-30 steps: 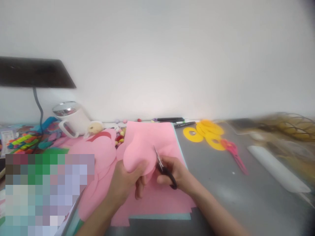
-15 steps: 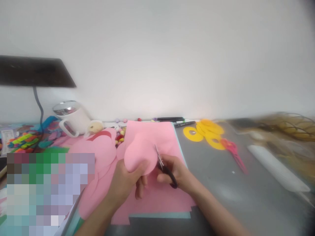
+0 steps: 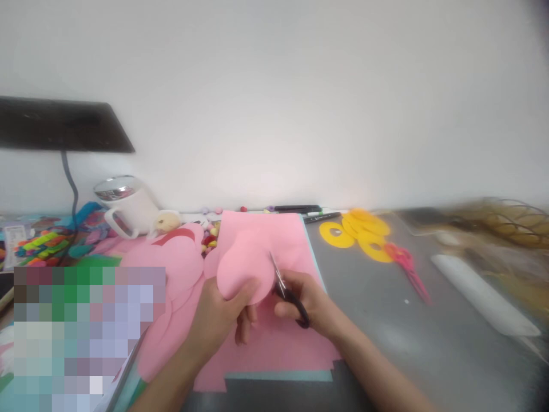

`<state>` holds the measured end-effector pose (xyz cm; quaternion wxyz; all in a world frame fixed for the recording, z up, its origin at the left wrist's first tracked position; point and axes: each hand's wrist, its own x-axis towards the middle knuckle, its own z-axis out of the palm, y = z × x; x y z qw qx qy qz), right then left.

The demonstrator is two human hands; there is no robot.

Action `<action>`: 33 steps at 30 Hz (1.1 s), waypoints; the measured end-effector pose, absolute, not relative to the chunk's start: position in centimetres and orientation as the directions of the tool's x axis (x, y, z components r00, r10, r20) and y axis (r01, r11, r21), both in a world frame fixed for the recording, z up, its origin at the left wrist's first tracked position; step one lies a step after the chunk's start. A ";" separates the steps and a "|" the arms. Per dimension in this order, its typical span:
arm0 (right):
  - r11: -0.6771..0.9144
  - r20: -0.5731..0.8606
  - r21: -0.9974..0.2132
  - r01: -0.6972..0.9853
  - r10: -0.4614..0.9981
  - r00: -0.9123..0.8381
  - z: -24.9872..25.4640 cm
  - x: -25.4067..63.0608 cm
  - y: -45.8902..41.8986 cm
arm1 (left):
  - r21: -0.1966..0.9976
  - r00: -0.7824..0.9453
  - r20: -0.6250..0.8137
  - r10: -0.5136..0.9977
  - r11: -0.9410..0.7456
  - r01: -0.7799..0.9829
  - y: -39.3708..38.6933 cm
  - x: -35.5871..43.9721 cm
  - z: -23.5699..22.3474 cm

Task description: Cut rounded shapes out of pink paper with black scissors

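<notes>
Between the thumb and fingers of my left hand [image 3: 229, 309] is a round pink paper piece [image 3: 242, 269], held up in front of me. My right hand [image 3: 304, 300] grips a pair of black-handled scissors [image 3: 291, 300], its blades pointing up and away along the right edge of the circle. Whether the blades touch the paper I cannot tell. Under both hands lie pink paper sheets [image 3: 283, 234] with a pale blue sheet [image 3: 278, 375] showing beneath. More pink paper circles [image 3: 182, 266] overlap just left of my left hand.
To the right lie yellow paper rings [image 3: 337, 234] and pink-handled scissors [image 3: 407, 266]. Black pens [image 3: 321, 217] rest by the wall. A white lidded mug [image 3: 132, 209] stands at back left, near colourful craft bits [image 3: 45, 246]. A long white object [image 3: 482, 294] lies far right.
The round pink piece looks slightly lower at its top edge. Both hands and the scissors stay almost in place.
</notes>
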<state>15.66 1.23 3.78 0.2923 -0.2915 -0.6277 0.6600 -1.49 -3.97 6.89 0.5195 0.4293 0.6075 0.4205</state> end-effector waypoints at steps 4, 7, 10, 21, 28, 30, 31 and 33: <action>-0.060 -0.043 -0.998 -0.004 0.757 -0.652 3.8 15.7 1.2 | 0.954 -0.100 -0.269 0.958 0.279 0.106 -4.0 -1.4 7.1; -0.050 -0.039 -0.999 0.002 0.759 -0.649 3.8 15.7 1.2 | 0.958 -0.103 -0.258 0.961 0.268 0.102 -4.0 -1.4 7.1; -0.044 -0.035 -0.999 0.003 0.756 -0.653 3.9 15.7 1.2 | 0.960 -0.108 -0.252 0.962 0.263 0.096 -4.0 -1.4 7.0; -0.053 -0.057 -0.998 0.026 0.754 -0.655 4.2 15.7 1.1 | 0.963 -0.146 -0.238 0.960 0.253 0.093 -4.1 -1.3 7.3; -0.084 -0.092 -0.996 0.043 0.755 -0.649 4.5 15.6 1.0 | 0.963 -0.162 -0.236 0.958 0.253 0.097 -4.1 -1.3 7.2; -0.084 -0.095 -0.995 0.049 0.759 -0.645 4.5 15.6 1.0 | 0.964 -0.161 -0.230 0.960 0.248 0.099 -4.0 -1.5 7.1; -0.083 -0.095 -0.995 0.049 0.759 -0.644 4.4 15.6 1.0 | 0.964 -0.149 -0.230 0.962 0.246 0.097 -3.9 -1.6 7.0; -0.079 -0.091 -0.996 0.047 0.761 -0.642 4.3 15.7 1.0 | 0.966 -0.117 -0.234 0.965 0.245 0.089 -3.9 -1.8 7.0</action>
